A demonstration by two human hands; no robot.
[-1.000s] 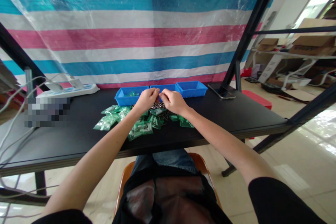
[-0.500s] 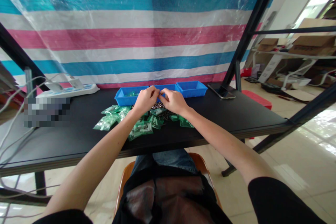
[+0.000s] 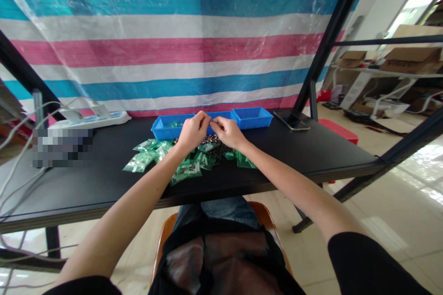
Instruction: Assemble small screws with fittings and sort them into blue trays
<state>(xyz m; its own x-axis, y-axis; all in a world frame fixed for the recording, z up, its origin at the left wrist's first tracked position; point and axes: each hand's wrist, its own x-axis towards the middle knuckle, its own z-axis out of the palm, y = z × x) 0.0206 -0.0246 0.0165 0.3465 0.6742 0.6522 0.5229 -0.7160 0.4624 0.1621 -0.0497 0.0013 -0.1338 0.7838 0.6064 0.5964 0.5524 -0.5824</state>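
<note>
My left hand (image 3: 194,131) and my right hand (image 3: 226,132) meet fingertip to fingertip in front of the blue trays. Both are closed in a pinch; whatever lies between the fingers is too small to make out. Below them is a pile of small metal parts (image 3: 216,150). Green-tinted plastic packets (image 3: 187,169) with small pieces inside lie around the pile, several more to the left (image 3: 140,161). The left blue tray (image 3: 162,134) holds some green packets. My hands partly hide the middle blue tray (image 3: 221,114). The right blue tray (image 3: 254,122) stands beside it.
A phone (image 3: 292,120) lies on the black table (image 3: 321,147), right of the trays. At the left are a white power strip (image 3: 114,119) with plugs and cables, and a blurred-out object (image 3: 62,147). A striped sheet (image 3: 173,50) hangs behind, between black frame posts (image 3: 325,50).
The fingers of my right hand have shifted slightly and closed more against those of my left hand. The trays and packets have not moved.
</note>
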